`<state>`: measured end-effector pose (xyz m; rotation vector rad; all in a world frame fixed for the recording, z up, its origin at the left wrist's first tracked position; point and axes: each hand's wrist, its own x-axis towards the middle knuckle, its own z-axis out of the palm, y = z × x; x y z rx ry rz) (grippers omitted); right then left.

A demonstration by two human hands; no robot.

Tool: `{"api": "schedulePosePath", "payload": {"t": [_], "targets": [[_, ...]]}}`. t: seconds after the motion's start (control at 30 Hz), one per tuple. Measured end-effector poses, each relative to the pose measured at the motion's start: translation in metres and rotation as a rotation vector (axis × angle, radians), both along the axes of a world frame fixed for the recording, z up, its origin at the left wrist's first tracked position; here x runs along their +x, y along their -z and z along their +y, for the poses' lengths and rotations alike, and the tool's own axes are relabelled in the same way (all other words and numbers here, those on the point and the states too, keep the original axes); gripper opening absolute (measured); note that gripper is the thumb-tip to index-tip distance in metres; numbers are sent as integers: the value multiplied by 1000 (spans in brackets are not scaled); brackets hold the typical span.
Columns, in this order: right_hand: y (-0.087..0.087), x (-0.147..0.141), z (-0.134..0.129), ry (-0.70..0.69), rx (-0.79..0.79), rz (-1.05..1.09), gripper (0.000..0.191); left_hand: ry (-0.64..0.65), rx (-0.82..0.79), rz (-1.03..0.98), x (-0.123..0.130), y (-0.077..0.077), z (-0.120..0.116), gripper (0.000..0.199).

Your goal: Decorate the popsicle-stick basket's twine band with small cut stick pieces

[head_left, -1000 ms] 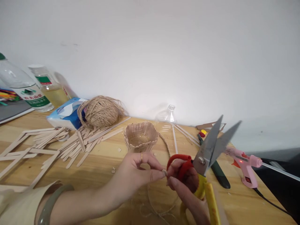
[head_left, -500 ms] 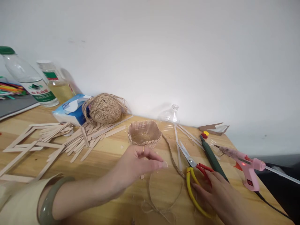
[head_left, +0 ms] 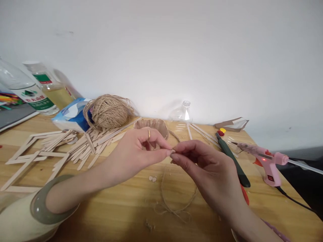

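Observation:
My left hand and my right hand meet fingertip to fingertip above the middle of the table. Between them they pinch a small wooden chip, mostly covered by the fingers. Just behind the hands is a small basket faced with wooden pieces, partly hidden. A braided twine cord runs from it, and a loop of thin twine lies below the hands. More wood chips lie on the table. Red scissor handles show beside my right wrist; the rest is covered.
Craft sticks lie in a heap at left, near a ball of twine and a tissue pack. At right are a pink glue gun, its light on, and a dark green tool. Bottles stand at back left.
My right hand has let go of the scissors and moved up and left to join my left hand at the wood chip. The view has shifted slightly.

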<state>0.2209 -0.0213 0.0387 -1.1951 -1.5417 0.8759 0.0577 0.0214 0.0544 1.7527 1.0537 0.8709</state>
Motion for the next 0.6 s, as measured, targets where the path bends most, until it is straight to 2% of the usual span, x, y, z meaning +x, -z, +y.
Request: {"api": "schedulePosePath", "payload": {"t": [0.1, 0.17, 0.23, 0.27, 0.37, 0.47, 0.6], "targets": [[-1, 0, 5, -6, -56, 124, 5, 98, 160, 56, -8, -2, 9, 12], [-1, 5, 8, 22, -65, 148, 4, 196, 305, 165, -18, 2, 20, 16], [-1, 11, 10, 52, -65, 141, 4, 240, 385, 316, -27, 9, 32, 38], [-1, 13, 12, 64, -71, 135, 4, 274, 394, 403, -31, 14, 38, 42], [0, 19, 15, 107, -82, 128, 7, 277, 415, 567, -36, 23, 49, 15], [2, 22, 16, 153, -43, 87, 7, 193, 308, 542, -31, 22, 48, 13], [1, 19, 14, 52, 92, -109, 6, 175, -41, 241, -21, 17, 37, 20]]}}
